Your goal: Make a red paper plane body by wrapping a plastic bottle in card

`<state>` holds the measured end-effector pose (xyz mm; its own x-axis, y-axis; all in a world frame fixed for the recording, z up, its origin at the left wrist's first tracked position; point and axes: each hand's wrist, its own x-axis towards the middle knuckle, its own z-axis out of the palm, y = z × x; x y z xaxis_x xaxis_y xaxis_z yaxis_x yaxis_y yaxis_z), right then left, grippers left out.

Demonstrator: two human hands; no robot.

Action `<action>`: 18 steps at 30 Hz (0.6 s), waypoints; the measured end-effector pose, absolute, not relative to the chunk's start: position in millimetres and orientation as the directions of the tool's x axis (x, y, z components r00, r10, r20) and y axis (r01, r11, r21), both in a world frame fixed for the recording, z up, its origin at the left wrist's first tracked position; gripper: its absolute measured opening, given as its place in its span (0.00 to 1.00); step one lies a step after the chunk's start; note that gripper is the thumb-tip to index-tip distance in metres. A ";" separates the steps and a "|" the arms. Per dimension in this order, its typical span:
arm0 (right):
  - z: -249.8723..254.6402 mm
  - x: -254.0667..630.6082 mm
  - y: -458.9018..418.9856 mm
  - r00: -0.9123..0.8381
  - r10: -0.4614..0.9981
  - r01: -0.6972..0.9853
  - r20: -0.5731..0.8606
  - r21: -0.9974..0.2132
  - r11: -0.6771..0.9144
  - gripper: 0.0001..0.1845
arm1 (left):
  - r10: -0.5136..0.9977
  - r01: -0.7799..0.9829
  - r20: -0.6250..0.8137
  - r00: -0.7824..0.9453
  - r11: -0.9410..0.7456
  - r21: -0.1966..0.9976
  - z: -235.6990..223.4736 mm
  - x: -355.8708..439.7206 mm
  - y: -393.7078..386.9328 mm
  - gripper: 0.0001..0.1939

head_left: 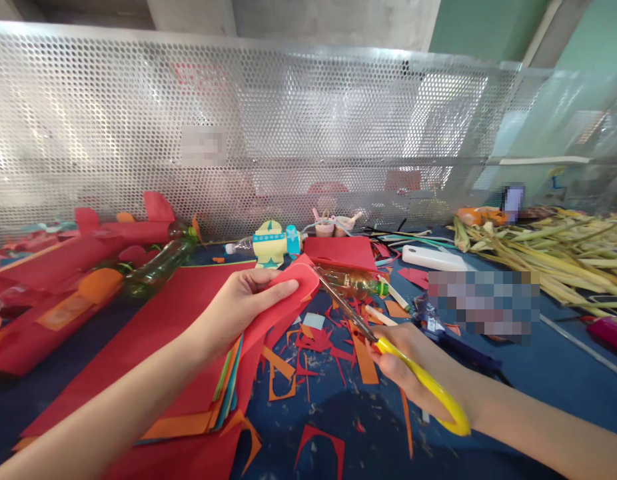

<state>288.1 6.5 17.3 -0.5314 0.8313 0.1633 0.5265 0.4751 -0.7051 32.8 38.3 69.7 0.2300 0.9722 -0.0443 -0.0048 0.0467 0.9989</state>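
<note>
Between the thumb and fingers of my left hand (241,303) is a piece of red paper (301,272), its outer end rounded. My right hand (411,363) grips yellow-handled scissors (428,381), whose metal blades point up and left to the paper's edge. I cannot tell whether the blades are touching the paper. Below my left hand lies a stack of large red sheets (153,327), with orange, blue and green sheets showing at its edge. Red and orange paper scraps (316,340) are scattered under the scissors.
Wrapped bottles (63,293) and a green bottle (161,267) lie at left. A decorated clear bottle (268,243), an amber bottle (353,281) and small cups (324,228) are ahead. A glue gun (458,347) and dry stalks (553,253) lie right. A perforated metal panel (288,127) stands behind.
</note>
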 end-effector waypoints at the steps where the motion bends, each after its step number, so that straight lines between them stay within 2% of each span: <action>1: 17.1 288.2 6.7 -0.532 0.831 0.525 0.162 -0.707 0.473 0.35 | 0.972 -0.003 -0.044 0.231 0.046 0.999 70.4 33.3 38.1 0.12; 5: 16.2 287.9 7.3 -0.536 0.828 0.526 0.164 -0.702 0.480 0.34 | 0.978 0.069 -0.016 0.210 0.001 0.998 71.1 33.4 42.9 0.12; 7: 16.0 287.6 8.2 -0.538 0.826 0.522 0.168 -0.703 0.483 0.34 | 0.982 0.193 0.128 0.137 -0.153 0.969 70.1 32.0 46.9 0.14; 9: 16.2 287.3 9.7 -0.539 0.825 0.513 0.169 -0.711 0.480 0.34 | 0.917 0.402 0.398 0.037 -0.378 0.834 68.9 31.2 47.7 0.15; 11: 17.0 286.8 11.2 -0.547 0.821 0.495 0.162 -0.729 0.474 0.33 | 0.755 0.594 0.655 0.015 -0.534 0.602 67.8 33.1 41.7 0.10; 13: 18.4 285.9 12.2 -0.560 0.814 0.473 0.155 -0.747 0.468 0.32 | 0.634 0.638 0.767 0.103 -0.634 0.438 66.0 38.8 28.7 0.04; 15: 20.5 284.4 11.7 -0.567 0.808 0.449 0.158 -0.763 0.464 0.32 | 0.650 0.540 0.698 0.302 -0.720 0.436 61.5 47.9 12.5 0.07; 16: 21.8 283.4 10.8 -0.568 0.808 0.438 0.157 -0.773 0.458 0.32 | 0.689 0.478 0.587 0.425 -0.722 0.501 57.9 53.1 5.0 0.10; 18: 24.7 281.5 7.7 -0.577 0.799 0.406 0.169 -0.790 0.460 0.34 | 0.783 0.432 0.227 0.579 -0.531 0.729 47.6 63.1 -6.0 0.14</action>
